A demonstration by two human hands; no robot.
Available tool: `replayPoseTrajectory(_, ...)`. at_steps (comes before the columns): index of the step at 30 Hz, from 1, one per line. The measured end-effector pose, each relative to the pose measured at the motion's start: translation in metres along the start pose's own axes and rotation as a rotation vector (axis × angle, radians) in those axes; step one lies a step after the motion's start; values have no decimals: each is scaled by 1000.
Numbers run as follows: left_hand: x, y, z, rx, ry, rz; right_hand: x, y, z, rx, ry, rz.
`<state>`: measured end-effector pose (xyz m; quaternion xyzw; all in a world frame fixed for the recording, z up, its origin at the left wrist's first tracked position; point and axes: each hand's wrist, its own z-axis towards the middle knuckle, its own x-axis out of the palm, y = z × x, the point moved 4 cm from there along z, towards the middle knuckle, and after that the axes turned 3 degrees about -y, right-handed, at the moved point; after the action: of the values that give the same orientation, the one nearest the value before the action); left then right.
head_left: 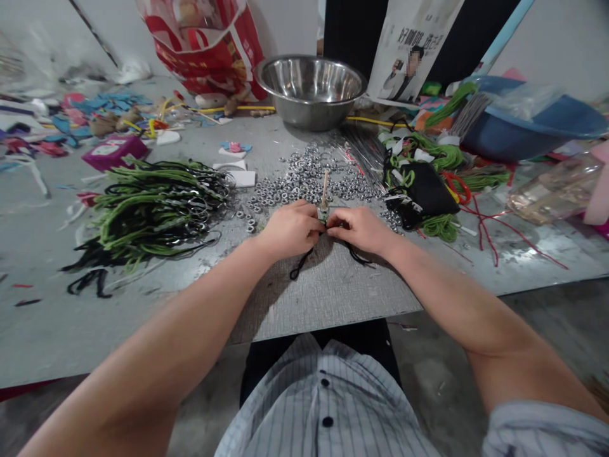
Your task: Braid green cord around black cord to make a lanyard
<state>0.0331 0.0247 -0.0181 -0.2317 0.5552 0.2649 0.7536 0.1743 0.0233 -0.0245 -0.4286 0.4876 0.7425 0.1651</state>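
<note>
My left hand (294, 230) and my right hand (359, 230) meet near the middle of the grey table (328, 285), both with fingers pinched on a black cord (301, 265). Ends of the cord hang out below each hand. Between the fingertips stands a small upright holder with a thin wooden stick (325, 187) rising from it. Just beyond the hands spreads a heap of small silver metal rings (304, 174). To the left lies a thick bundle of green and black cords (157, 212) with metal pieces at its right end.
A steel bowl (311, 95) stands behind the rings. At the right are a black pouch (431, 190), green cords, red strings and a blue basin (528, 127). A purple box (114, 151), a red bag (204, 51) and felt scraps sit at the left back.
</note>
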Motion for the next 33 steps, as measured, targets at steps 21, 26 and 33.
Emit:
replayPoseTrajectory(21,-7,-1,0,7,-100,-41,-42,-22,-10,329,443,-461)
replayPoseTrajectory(26,-7,-2,-1,24,-121,-46,-39,-20,-9,308,424,-429)
replayPoseTrajectory(33,-7,-2,-1,25,-128,-37,-41,-19,-13,392,442,-504)
